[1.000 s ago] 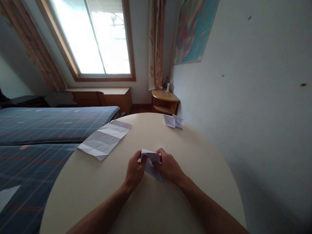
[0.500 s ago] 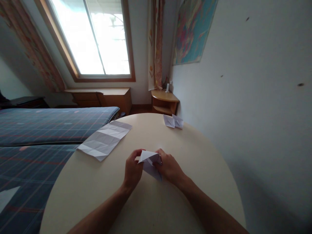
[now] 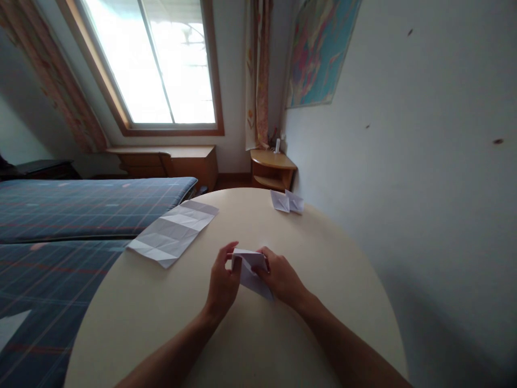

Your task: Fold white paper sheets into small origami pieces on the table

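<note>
A small folded white paper piece (image 3: 251, 272) is held just above the round cream table (image 3: 161, 323), near its middle. My left hand (image 3: 224, 285) pinches its left edge with thumb and fingers. My right hand (image 3: 280, 277) grips its right side, fingers curled over the top fold. The lower point of the paper hangs down between my two hands.
A creased, unfolded white sheet (image 3: 173, 231) lies at the table's left rim. Two small folded paper pieces (image 3: 286, 201) sit at the far edge by the wall. A bed with a blue plaid cover (image 3: 60, 215) is to the left; a wooden corner shelf (image 3: 272, 167) stands beyond.
The top flap of the paper, opened out to the left half a second ago, is folded back flat. My left fingers have shifted slightly up along the left edge.
</note>
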`<state>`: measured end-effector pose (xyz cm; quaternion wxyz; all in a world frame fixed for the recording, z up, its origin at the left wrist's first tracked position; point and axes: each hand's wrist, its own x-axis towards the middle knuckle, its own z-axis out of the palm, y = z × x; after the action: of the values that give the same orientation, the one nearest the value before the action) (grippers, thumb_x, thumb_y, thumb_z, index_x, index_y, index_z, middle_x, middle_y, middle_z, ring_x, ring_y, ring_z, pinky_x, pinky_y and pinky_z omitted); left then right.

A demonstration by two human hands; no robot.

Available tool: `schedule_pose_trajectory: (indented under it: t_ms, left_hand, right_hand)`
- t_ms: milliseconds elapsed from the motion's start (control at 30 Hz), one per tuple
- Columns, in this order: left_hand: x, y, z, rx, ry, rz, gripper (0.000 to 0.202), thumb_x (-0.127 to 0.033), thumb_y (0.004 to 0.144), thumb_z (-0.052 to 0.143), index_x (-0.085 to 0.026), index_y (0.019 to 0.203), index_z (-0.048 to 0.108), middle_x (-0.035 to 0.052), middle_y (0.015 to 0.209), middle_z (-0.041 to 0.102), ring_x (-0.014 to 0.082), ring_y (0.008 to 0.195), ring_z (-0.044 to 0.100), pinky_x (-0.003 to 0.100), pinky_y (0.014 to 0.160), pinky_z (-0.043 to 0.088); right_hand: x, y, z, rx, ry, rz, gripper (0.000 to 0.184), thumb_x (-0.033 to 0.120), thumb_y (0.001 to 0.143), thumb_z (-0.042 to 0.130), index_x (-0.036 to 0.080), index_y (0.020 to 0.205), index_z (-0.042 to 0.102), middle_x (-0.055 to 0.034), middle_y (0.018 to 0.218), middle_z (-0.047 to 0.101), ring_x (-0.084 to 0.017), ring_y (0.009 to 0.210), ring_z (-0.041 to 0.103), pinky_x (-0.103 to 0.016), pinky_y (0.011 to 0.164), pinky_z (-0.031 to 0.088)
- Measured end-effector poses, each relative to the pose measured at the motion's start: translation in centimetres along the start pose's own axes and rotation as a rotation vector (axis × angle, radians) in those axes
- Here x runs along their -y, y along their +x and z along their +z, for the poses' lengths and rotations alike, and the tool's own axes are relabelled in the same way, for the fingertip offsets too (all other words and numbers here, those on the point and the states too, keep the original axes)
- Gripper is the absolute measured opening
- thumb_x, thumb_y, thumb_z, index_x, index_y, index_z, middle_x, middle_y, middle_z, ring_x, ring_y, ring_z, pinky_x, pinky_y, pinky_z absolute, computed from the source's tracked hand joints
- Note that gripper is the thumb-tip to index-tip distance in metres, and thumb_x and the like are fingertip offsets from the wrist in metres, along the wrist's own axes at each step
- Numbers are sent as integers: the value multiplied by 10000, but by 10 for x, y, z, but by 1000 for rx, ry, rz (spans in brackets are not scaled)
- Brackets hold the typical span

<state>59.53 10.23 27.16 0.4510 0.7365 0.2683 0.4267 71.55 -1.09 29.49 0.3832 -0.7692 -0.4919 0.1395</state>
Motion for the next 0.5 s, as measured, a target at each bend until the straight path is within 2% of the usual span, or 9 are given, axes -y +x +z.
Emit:
schedule_pose_trajectory:
  t_ms: [133, 300, 400, 500]
  left_hand:
    - [10, -1, 4, 15, -58, 24, 338, -272, 836, 567, -179, 1160, 553, 93, 1128, 650, 207, 998, 634, 332, 860, 503]
    - [13, 0, 1, 18, -156, -4, 357, -330, 825, 623, -183, 1141, 543, 94, 1146, 621, 207, 1026, 609, 336, 903, 480]
    - [11, 1, -1, 2, -187, -35, 354, -395, 832, 634, -185, 1105, 554, 80, 1079, 628, 197, 955, 617, 315, 839, 497]
    - [9, 1, -1, 10, -231, -122, 352, -466, 846, 607, -181, 1049, 572, 57, 964, 635, 172, 790, 618, 278, 669, 513]
  right_hand:
    - [1, -1, -1, 23, -19, -68, 253, 327, 977, 444, 202, 1016, 661, -42, 824, 720, -178, 683, 636, -251, 621, 398]
    - [4, -1, -1, 41, 66, -154, 365, 359, 1016, 367, 249, 1228, 643, -69, 1092, 730, -220, 945, 680, -317, 826, 482]
    - [2, 0, -1, 49, 85, -141, 388, 381, 1015, 376, 252, 1305, 600, -81, 1171, 708, -238, 1022, 673, -356, 887, 491]
    - [-3, 0, -1, 56, 82, -121, 407, 382, 998, 426, 246, 1364, 541, -93, 1202, 693, -243, 1037, 673, -369, 890, 504]
